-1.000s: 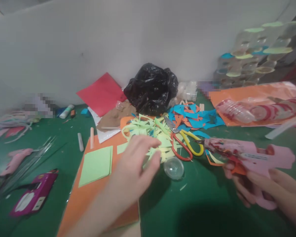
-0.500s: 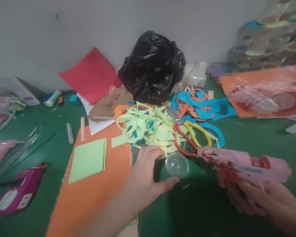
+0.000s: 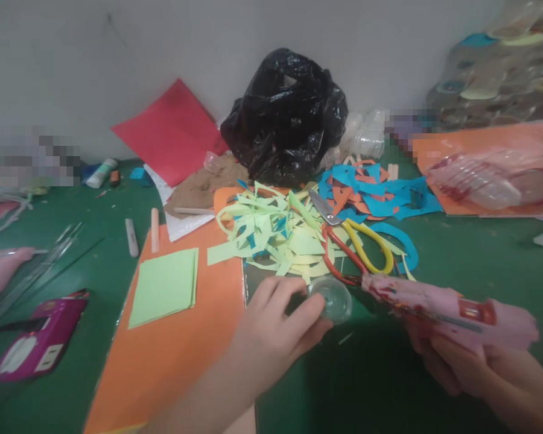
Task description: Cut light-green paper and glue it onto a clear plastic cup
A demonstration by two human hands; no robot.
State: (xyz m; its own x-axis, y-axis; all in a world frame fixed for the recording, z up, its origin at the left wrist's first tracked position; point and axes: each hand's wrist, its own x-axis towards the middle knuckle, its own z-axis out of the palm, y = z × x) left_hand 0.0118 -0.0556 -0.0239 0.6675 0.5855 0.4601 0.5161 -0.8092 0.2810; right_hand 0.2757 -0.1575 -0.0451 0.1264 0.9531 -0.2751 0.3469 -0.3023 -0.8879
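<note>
Clear plastic cup [image 3: 337, 298] on green counter [image 3: 344, 374], between 4 and 5 o'clock from view's centre. Left hand [image 3: 276, 328] at cup's 8 o'clock, fingers overlapping its edge — cannot tell whether grip is clamped. Pink glue gun [image 3: 493, 322] at 3 o'clock, right hand's [image 3: 470, 367] grip clamped round it. Scissors [image 3: 330, 221] near 12; pale green scraps [image 3: 276, 235] at 10; black bag [image 3: 285, 120] farther, 11.

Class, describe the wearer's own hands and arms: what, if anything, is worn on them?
The bare, five-fingered left hand has no glove or visible ring; its forearm shows no sleeve, watch or bracelet. The ungloved right hand is partly hidden, and its forearm is mostly out of view.
</note>
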